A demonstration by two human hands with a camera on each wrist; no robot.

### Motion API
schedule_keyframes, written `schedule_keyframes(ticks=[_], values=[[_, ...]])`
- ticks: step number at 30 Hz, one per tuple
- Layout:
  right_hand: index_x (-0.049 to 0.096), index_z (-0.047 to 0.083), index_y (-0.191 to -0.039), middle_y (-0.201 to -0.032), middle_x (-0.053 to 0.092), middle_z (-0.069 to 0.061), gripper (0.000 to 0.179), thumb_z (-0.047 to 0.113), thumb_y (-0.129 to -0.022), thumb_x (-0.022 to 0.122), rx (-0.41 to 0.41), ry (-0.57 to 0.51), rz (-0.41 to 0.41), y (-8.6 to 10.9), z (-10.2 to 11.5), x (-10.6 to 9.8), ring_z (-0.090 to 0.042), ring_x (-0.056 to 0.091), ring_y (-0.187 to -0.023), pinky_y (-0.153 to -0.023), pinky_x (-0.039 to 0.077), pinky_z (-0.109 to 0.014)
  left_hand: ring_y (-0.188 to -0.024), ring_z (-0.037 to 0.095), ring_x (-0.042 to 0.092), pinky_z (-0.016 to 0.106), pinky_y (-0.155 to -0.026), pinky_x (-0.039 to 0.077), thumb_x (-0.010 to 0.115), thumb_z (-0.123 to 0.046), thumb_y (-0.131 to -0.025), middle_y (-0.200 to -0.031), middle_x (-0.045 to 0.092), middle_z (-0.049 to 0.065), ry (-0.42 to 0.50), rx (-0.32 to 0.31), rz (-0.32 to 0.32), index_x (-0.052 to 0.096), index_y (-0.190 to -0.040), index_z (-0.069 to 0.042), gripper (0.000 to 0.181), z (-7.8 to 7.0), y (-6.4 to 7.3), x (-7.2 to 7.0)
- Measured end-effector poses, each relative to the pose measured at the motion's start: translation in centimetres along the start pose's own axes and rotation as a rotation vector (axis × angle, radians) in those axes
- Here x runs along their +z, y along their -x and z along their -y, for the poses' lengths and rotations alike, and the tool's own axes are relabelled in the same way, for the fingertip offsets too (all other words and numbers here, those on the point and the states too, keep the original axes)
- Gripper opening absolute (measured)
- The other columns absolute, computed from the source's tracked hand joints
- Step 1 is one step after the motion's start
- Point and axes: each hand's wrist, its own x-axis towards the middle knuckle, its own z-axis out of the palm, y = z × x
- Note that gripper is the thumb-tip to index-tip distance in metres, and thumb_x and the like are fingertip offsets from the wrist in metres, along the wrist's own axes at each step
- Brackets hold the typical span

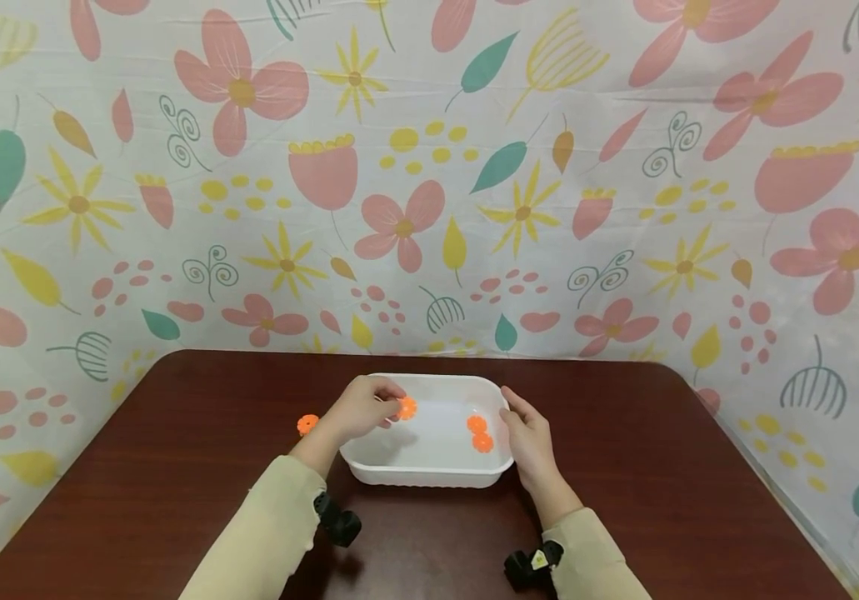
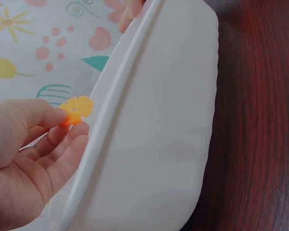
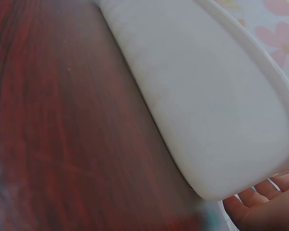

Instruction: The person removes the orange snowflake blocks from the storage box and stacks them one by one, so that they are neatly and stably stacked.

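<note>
In the head view a white plastic basin [image 1: 429, 477] sits on the table. My left hand [image 1: 364, 407] is over its left part and pinches an orange flower-shaped snowflake disc [image 1: 407, 407] between thumb and fingertips. That notched disc [image 2: 81, 107] shows above the basin's rim in the left wrist view. At the basin's right end, my right hand [image 1: 531, 439] grips the rim, with fingers [image 3: 260, 195] against the outer wall in the right wrist view. Two orange discs [image 1: 477, 425] lie together inside the basin, toward the right.
Another orange disc [image 1: 307, 424] lies on the dark brown table [image 1: 234, 500], left of the basin beside my left wrist. Behind the table hangs a flower-patterned cloth [image 1: 429, 167]. Each wrist wears a small black camera [image 1: 337, 521].
</note>
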Motion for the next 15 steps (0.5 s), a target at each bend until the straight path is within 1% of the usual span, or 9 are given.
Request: schedule_keyframes(ticks=[5, 10, 15], values=[[0.045, 0.006, -0.14, -0.148, 0.039, -0.013, 0.045, 0.01, -0.095, 0.046, -0.002, 0.006, -0.004, 0.0, 0.1, 0.0, -0.027, 0.033, -0.138, -0.113, 0.03, -0.042, -0.075, 0.017, 0.065, 0.033, -0.069, 0.058, 0.06, -0.007, -0.09, -0.091, 0.065, 0.01, 0.037, -0.005, -0.055, 0.067, -0.107, -0.003, 0.019, 0.1, 0.6, -1.0], [0.045, 0.006, -0.14, -0.148, 0.039, -0.013, 0.046, 0.01, -0.095, 0.045, 0.003, 0.014, -0.006, 0.1, 0.0, -0.1, -0.026, 0.034, -0.137, -0.112, 0.031, -0.042, -0.076, 0.017, 0.066, 0.032, -0.068, 0.058, 0.061, -0.006, -0.089, -0.094, 0.066, 0.012, 0.071, -0.001, -0.111, 0.068, -0.106, -0.002, 0.018, 0.9, 0.9, -1.9], [0.045, 0.007, -0.14, -0.148, 0.039, -0.013, 0.045, 0.01, -0.095, 0.045, 0.009, 0.014, -0.003, 0.1, -0.1, 0.1, -0.026, 0.034, -0.137, -0.112, 0.031, -0.042, -0.077, 0.017, 0.066, 0.033, -0.068, 0.058, 0.061, -0.005, -0.089, -0.094, 0.066, 0.013, 0.105, 0.004, -0.138, 0.067, -0.107, -0.001, 0.019, 1.6, 1.4, -2.7]])
